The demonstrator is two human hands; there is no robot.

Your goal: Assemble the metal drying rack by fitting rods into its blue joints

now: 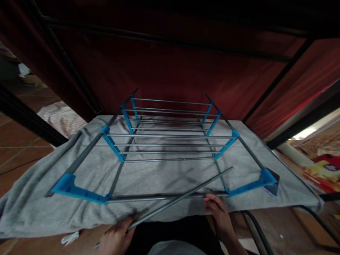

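Note:
A shoe-rack-like frame [167, 135] of grey metal tubes and blue plastic brackets lies on the grey blanket in front of me. My left hand [117, 236] is closed around one end of a loose metal rod [183, 196]. This rod slants up to the right, passing over the frame's near crossbar [143, 199], and its far end is free. At the right part of that crossbar, my right hand [217, 210] has its fingers curled against the tube. Blue brackets at the near left [79, 190] and near right [252, 183] stand at the crossbar's two ends.
The grey blanket [66, 163] covers a low surface. Dark red fabric [170, 71] on a black frame rises behind. A dark flat object [273, 182] lies by the right bracket. Red and yellow packaging [325, 171] sits at the far right, and tiled floor [23, 145] shows left.

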